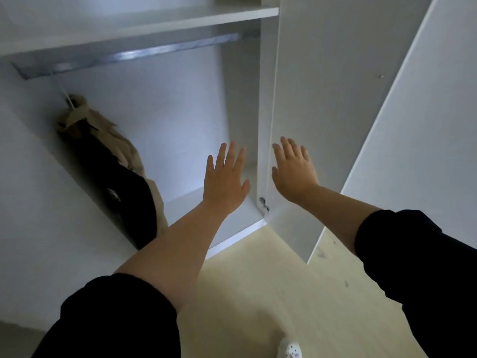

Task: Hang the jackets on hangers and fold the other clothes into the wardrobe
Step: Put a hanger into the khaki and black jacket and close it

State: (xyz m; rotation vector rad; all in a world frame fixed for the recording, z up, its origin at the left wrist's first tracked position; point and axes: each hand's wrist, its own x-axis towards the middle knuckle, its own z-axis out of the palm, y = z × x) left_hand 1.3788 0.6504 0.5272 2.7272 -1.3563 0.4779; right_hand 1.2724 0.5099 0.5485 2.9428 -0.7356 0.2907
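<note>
Jackets hang on the rail; left hand and right hand, both spread and empty, face the wardrobe, so folding apparently follows.

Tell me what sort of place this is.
Probably a bedroom or dressing room, at an open white wardrobe: a metal hanging rail under a shelf, a beige jacket and a dark jacket hanging from it, pale wood-look floor.

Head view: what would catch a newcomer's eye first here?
The left hand and right hand reach forward, fingers spread and holding nothing, before the open wardrobe; the right one is in front of the door. At far left, a beige jacket and a black jacket hang from the rail.
</note>
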